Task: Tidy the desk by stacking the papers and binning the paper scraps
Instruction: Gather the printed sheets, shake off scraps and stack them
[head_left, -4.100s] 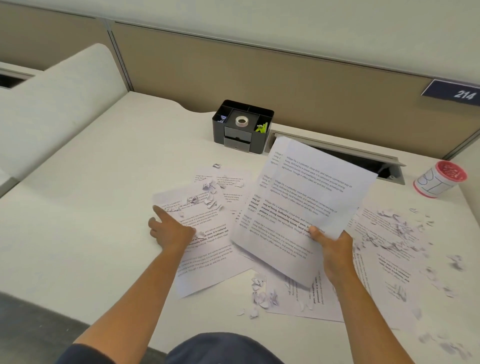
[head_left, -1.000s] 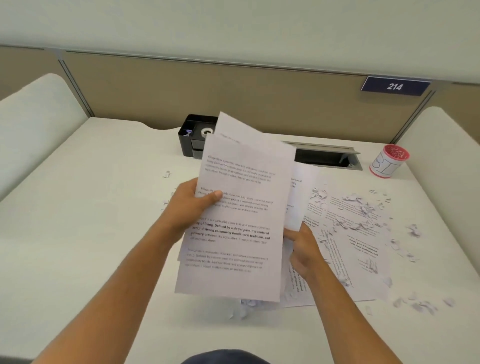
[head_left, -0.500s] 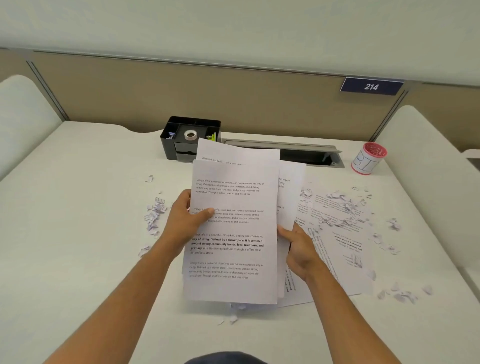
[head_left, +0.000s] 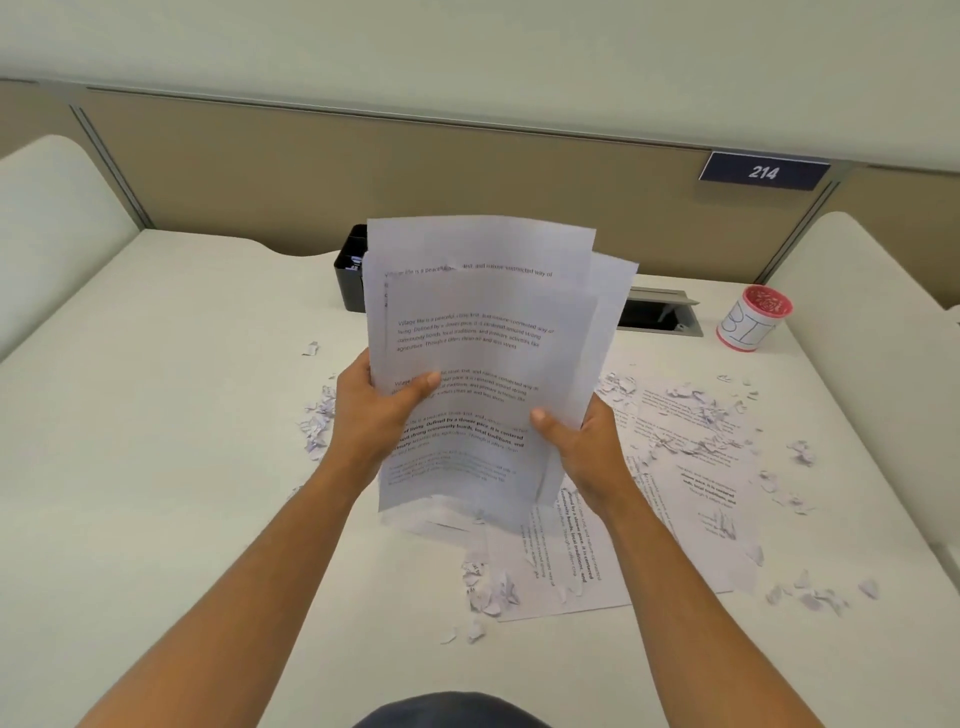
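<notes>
The loose sheaf of white printed paper sheets (head_left: 483, 364) stood upright above the white table (head_left: 171, 441), its edges uneven. The left hand (head_left: 376, 410) gripped its left edge and the right hand (head_left: 576, 441) its lower right edge. The step looked like squaring the stack. Next, more printed sheets lying flat (head_left: 680, 483) needed gathering, then the torn white paper scraps (head_left: 317, 421) needed binning.

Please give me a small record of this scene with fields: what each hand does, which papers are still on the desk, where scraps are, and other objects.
left hand: grips held sheets, left edge
right hand: grips same sheets, right edge
held sheets: lifted, edges uneven
loose papers: flat on desk, right side
scraps: left of hands, on loose papers, near front edge
other: black organizer, mostly hidden; red-lidded cup
</notes>
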